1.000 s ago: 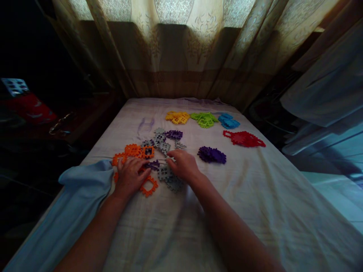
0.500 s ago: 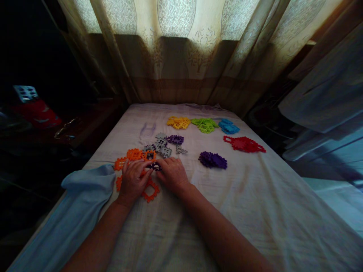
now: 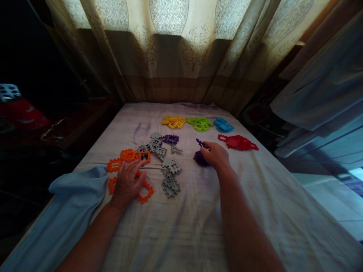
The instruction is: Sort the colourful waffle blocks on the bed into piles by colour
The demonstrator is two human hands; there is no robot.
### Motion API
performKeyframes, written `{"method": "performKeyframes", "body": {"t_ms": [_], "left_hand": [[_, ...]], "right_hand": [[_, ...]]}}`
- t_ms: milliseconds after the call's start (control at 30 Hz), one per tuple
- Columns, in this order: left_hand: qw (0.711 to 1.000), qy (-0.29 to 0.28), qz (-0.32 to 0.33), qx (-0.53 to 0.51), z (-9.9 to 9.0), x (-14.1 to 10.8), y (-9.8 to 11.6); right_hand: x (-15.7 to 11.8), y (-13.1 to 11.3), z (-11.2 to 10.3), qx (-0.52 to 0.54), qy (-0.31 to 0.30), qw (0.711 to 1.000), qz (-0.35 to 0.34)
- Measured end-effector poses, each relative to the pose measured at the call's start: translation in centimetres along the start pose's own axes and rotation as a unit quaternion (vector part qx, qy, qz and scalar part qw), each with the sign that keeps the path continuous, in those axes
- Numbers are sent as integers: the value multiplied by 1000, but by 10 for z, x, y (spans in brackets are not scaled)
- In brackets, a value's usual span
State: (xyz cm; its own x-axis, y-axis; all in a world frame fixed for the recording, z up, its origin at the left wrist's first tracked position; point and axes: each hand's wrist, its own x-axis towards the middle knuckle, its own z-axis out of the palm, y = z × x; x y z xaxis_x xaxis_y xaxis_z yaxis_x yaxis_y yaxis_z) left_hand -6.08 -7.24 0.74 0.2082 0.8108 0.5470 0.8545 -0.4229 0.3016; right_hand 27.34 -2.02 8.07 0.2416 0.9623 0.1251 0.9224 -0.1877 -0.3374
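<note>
At the left of the frame, a light blue cloth (image 3: 78, 196) lies beside the orange toothed pieces (image 3: 129, 155). The left hand (image 3: 129, 179) rests over these pieces, with its fingers a little spread. In the centre, grey toothed pieces (image 3: 172, 166) lie on the surface (image 3: 193, 226), and higher there is a yellow pile (image 3: 173, 121). Right of centre, the right hand (image 3: 214, 153) pinches a purple toothed piece (image 3: 200, 142) between its fingers, near the purple pile (image 3: 200, 159). Farther right is a red pile (image 3: 238, 142).

L hand (image 3: 128, 183) & R hand (image 3: 217, 154) both bare, w/ rounded fingers (image 3: 129, 169); L forearm (image 3: 92, 232) & R forearm (image 3: 244, 221) also bare, smooth, tapering twd wrists (image 3: 225, 172).
</note>
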Motion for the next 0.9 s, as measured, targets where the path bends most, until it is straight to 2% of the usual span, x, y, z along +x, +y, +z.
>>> {"method": "performKeyframes", "body": {"t_ms": [200, 467, 567, 667, 800, 900], "left_hand": [[1000, -2, -10, -11, 1, 0, -1], [1000, 4, -8, -14, 1, 2, -2], [1000, 0, -16, -15, 2, 1, -3], [1000, 2, -18, -21, 3, 1, -3], [999, 2, -20, -33, 3, 1, -4], [999, 6, -23, -34, 3, 1, -5]], "right_hand": [[8, 32, 2, -27, -12, 998, 56], [7, 36, 6, -49, -45, 996, 51], [7, 23, 2, -50, -4, 998, 28], [12, -3, 6, -40, 24, 998, -41], [30, -48, 28, -19, -20, 990, -139], [46, -73, 48, -17, -50, 983, -178]]}}
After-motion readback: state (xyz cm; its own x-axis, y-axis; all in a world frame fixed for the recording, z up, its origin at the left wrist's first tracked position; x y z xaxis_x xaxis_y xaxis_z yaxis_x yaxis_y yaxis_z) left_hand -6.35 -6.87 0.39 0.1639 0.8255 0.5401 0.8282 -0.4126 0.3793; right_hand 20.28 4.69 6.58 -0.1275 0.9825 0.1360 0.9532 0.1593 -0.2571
